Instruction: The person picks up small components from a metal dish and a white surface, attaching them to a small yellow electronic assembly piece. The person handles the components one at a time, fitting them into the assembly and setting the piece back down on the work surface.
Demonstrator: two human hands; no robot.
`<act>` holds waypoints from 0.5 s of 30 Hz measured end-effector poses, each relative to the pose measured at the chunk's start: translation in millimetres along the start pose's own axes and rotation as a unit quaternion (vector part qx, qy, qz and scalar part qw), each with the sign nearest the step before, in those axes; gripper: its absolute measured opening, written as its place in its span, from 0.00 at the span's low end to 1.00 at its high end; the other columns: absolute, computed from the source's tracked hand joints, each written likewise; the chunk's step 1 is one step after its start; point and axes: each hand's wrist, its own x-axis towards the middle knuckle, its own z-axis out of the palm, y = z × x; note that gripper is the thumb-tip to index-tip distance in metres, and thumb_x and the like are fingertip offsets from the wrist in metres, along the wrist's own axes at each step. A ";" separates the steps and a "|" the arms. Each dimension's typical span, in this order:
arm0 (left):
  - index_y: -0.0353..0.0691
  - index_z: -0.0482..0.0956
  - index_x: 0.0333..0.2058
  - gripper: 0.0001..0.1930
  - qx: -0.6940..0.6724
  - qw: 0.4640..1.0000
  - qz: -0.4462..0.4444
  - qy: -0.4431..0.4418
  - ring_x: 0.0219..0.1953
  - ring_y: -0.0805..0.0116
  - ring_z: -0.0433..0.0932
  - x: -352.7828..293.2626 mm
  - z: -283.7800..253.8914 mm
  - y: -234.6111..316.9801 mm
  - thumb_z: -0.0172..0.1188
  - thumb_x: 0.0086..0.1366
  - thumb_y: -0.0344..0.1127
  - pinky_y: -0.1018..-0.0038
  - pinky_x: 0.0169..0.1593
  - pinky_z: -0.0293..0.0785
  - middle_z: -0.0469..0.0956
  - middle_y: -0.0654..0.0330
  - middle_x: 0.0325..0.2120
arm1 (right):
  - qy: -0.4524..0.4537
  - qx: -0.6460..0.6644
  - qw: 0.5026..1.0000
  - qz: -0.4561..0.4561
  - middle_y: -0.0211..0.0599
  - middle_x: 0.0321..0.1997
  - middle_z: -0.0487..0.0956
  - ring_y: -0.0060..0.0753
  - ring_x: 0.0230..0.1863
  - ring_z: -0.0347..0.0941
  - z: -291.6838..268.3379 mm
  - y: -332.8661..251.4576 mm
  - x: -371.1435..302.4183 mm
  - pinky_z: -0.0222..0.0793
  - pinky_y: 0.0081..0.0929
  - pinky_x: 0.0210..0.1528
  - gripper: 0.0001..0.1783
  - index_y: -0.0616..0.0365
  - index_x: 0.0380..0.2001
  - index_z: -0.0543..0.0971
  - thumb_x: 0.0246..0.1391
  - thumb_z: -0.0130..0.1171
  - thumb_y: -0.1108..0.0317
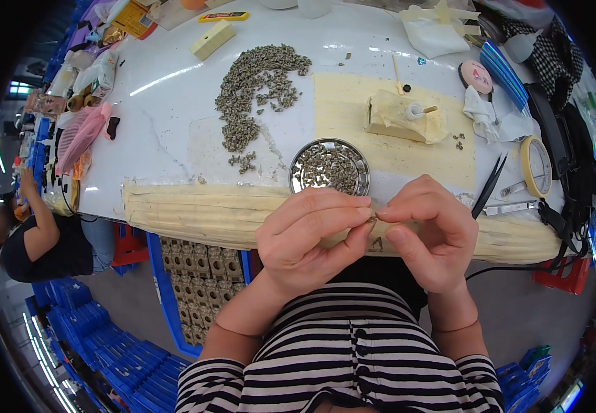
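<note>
I count one round metal dish (329,167) of small parts at twelve o'clock, one loose pile (253,89) at eleven, one pair of tweezers (488,186) at two.

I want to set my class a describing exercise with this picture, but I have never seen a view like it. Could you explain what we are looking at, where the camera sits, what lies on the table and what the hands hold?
The one picture comes from a wide-angle camera worn on a person's head, looking down, so straight edges bend. No machine is here: the left hand and right hand are the wearer's own, pinching a tiny part between their fingertips. On the white table lie a heap of small grey parts, a round metal dish holding more, black tweezers and a roll of tape. Another person sits at far left.
</note>
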 end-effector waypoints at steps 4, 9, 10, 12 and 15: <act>0.32 0.82 0.35 0.13 0.006 1.000 -0.005 0.007 0.35 0.62 0.83 0.1 1.0 0.6 0.67 0.48 0.16 0.73 0.39 0.79 0.84 0.51 0.33 | 0.010 -0.039 0.999 -0.002 0.37 0.31 0.83 0.32 0.32 0.77 0.3 -0.5 -2.1 0.71 0.25 0.35 0.09 0.61 0.33 0.84 0.44 0.69 0.78; 0.32 0.82 0.35 0.13 0.006 1.000 -0.006 0.011 0.34 0.62 0.83 0.0 1.6 0.5 0.67 0.48 0.16 0.74 0.39 0.79 0.84 0.51 0.32 | -0.005 -0.061 0.998 -0.024 0.38 0.31 0.83 0.33 0.32 0.78 0.4 -1.6 -0.7 0.71 0.25 0.34 0.10 0.61 0.33 0.85 0.43 0.69 0.79; 0.32 0.82 0.35 0.13 0.008 1.000 -0.005 0.012 0.34 0.62 0.83 0.1 1.7 0.5 0.67 0.48 0.16 0.74 0.38 0.79 0.84 0.51 0.32 | -0.006 -0.063 0.997 -0.031 0.37 0.31 0.83 0.33 0.32 0.78 0.2 -1.8 -0.2 0.71 0.25 0.34 0.11 0.61 0.33 0.85 0.43 0.69 0.79; 0.32 0.82 0.35 0.12 0.013 1.000 -0.003 0.015 0.34 0.62 0.83 -0.4 1.9 0.0 0.67 0.49 0.17 0.74 0.38 0.79 0.84 0.51 0.32 | -0.008 -0.067 0.997 -0.045 0.37 0.32 0.83 0.33 0.32 0.77 0.3 -1.6 0.1 0.71 0.24 0.34 0.11 0.61 0.34 0.85 0.42 0.69 0.79; 0.35 0.83 0.34 0.13 0.022 0.999 0.002 0.025 0.33 0.62 0.83 0.2 3.2 -0.9 0.70 0.47 0.18 0.74 0.34 0.79 0.84 0.54 0.32 | -0.017 -0.075 0.994 -0.072 0.36 0.32 0.83 0.32 0.31 0.77 0.6 0.0 1.3 0.70 0.24 0.34 0.12 0.60 0.35 0.85 0.42 0.70 0.79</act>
